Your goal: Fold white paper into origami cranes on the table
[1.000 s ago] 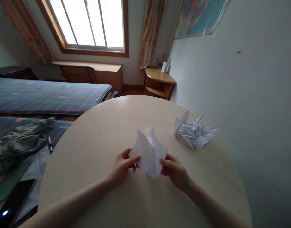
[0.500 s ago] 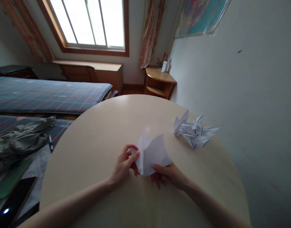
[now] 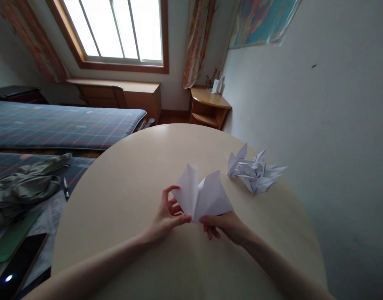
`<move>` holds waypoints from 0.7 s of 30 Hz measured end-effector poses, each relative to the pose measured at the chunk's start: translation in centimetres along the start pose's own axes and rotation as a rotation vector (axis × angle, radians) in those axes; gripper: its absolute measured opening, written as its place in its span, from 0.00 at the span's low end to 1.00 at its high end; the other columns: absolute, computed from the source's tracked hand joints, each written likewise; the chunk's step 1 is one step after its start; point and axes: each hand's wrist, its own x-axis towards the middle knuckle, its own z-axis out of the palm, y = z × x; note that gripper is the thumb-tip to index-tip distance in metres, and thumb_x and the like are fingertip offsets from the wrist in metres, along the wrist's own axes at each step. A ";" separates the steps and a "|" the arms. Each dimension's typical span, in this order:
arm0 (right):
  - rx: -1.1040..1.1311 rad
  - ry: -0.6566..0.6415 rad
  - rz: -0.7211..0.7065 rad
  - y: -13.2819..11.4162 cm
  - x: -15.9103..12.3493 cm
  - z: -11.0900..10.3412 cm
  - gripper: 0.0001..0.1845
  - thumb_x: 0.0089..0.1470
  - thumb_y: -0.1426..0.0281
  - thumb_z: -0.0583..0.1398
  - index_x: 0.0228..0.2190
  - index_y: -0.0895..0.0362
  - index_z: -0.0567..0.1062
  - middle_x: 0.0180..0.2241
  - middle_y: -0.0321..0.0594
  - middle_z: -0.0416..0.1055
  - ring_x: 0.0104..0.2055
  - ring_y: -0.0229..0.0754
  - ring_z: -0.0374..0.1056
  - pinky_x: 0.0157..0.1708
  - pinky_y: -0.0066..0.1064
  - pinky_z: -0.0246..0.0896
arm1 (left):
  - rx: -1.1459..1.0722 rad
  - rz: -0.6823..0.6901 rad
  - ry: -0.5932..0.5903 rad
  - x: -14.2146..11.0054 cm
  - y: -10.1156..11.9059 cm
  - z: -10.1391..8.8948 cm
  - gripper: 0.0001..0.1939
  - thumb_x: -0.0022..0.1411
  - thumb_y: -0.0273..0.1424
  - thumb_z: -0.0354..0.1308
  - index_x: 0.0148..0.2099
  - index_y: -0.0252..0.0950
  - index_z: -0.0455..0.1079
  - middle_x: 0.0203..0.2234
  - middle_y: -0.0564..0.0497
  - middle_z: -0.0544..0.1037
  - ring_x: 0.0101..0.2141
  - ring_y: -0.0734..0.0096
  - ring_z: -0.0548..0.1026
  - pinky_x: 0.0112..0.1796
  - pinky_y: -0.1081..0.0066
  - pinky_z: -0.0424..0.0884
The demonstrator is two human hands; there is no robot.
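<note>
Folded paper (image 3: 207,196) sits between the hands (image 3: 164,214) (image 3: 231,226); both touch it.

With our bare left hand (image 3: 167,213) and bare right hand (image 3: 232,227) we held a creased white paper sheet (image 3: 210,196) above the round cream table (image 3: 132,179); folded white paper shapes (image 3: 256,177) lay on its right.

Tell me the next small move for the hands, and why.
I'd probably pinch the paper together near its lower tip: the left hand and right hand each have a thumb there, yet above them the paper stands spread open.
</note>
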 end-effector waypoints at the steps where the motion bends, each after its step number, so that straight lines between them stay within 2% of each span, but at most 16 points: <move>1: -0.012 0.033 -0.014 0.0 0.0 0.1 0.18 0.39 0.60 0.67 0.15 0.62 0.73 0.14 0.35 0.67 0.14 0.31 0.60 0.12 0.23 0.47 | -0.010 0.003 0.064 0.0 0.1 0.2 0.42 0.43 0.30 0.71 0.53 0.45 0.47 0.38 0.50 0.73 0.32 0.69 0.75 0.31 0.71 0.72; 4: -0.055 0.075 -0.043 -0.1 0.0 0.5 0.20 0.42 0.57 0.64 0.15 0.60 0.72 0.13 0.34 0.66 0.15 0.31 0.59 0.14 0.24 0.48 | -0.067 0.011 0.233 0.1 0.4 0.9 0.52 0.40 0.27 0.72 0.58 0.47 0.41 0.37 0.51 0.74 0.32 0.68 0.76 0.32 0.71 0.72; 6: -0.064 0.061 -0.056 0.0 0.0 0.9 0.21 0.44 0.55 0.63 0.17 0.60 0.72 0.16 0.34 0.67 0.17 0.31 0.60 0.16 0.25 0.49 | -0.105 0.015 0.285 0.2 0.5 1.1 0.55 0.38 0.25 0.72 0.60 0.46 0.40 0.37 0.51 0.75 0.33 0.68 0.77 0.33 0.72 0.72; 7: -0.064 0.046 -0.065 0.1 0.1 1.0 0.21 0.45 0.54 0.62 0.19 0.60 0.73 0.17 0.35 0.68 0.17 0.31 0.60 0.17 0.25 0.50 | -0.118 0.012 0.286 0.3 0.6 1.2 0.54 0.38 0.25 0.72 0.60 0.44 0.42 0.37 0.50 0.76 0.33 0.68 0.77 0.34 0.72 0.72; 9: -0.059 0.016 -0.080 0.3 0.2 1.2 0.21 0.47 0.53 0.60 0.24 0.60 0.74 0.20 0.36 0.70 0.18 0.32 0.61 0.17 0.25 0.50 | -0.127 -0.006 0.241 0.3 0.6 1.1 0.45 0.40 0.26 0.72 0.56 0.38 0.51 0.36 0.48 0.77 0.34 0.67 0.77 0.34 0.72 0.72; 12: -0.062 -0.027 -0.086 0.6 0.3 1.2 0.22 0.49 0.52 0.58 0.30 0.60 0.75 0.23 0.36 0.70 0.18 0.31 0.61 0.16 0.24 0.48 | -0.080 -0.044 0.167 0.4 0.5 0.8 0.25 0.42 0.29 0.70 0.43 0.31 0.67 0.32 0.47 0.78 0.31 0.69 0.76 0.33 0.73 0.71; 14: -0.077 -0.037 -0.080 0.5 0.3 1.2 0.21 0.49 0.53 0.58 0.30 0.60 0.74 0.23 0.35 0.70 0.18 0.31 0.61 0.16 0.24 0.47 | 0.024 -0.064 0.159 0.4 0.6 0.6 0.16 0.43 0.33 0.70 0.32 0.29 0.71 0.25 0.48 0.78 0.25 0.72 0.74 0.29 0.74 0.70; 17: -0.123 -0.035 -0.061 0.2 0.2 1.1 0.20 0.49 0.54 0.58 0.24 0.60 0.73 0.21 0.35 0.68 0.17 0.30 0.59 0.16 0.24 0.48 | 0.200 -0.094 0.155 0.3 0.8 0.4 0.17 0.43 0.40 0.68 0.21 0.30 0.71 0.16 0.50 0.74 0.18 0.74 0.69 0.23 0.74 0.67; 21: -0.157 -0.011 -0.038 -0.2 0.0 1.1 0.21 0.48 0.53 0.60 0.20 0.59 0.72 0.19 0.35 0.67 0.16 0.30 0.57 0.16 0.25 0.48 | 0.290 -0.093 0.125 0.3 0.8 0.5 0.21 0.42 0.46 0.66 0.18 0.32 0.70 0.12 0.51 0.71 0.16 0.75 0.67 0.21 0.74 0.64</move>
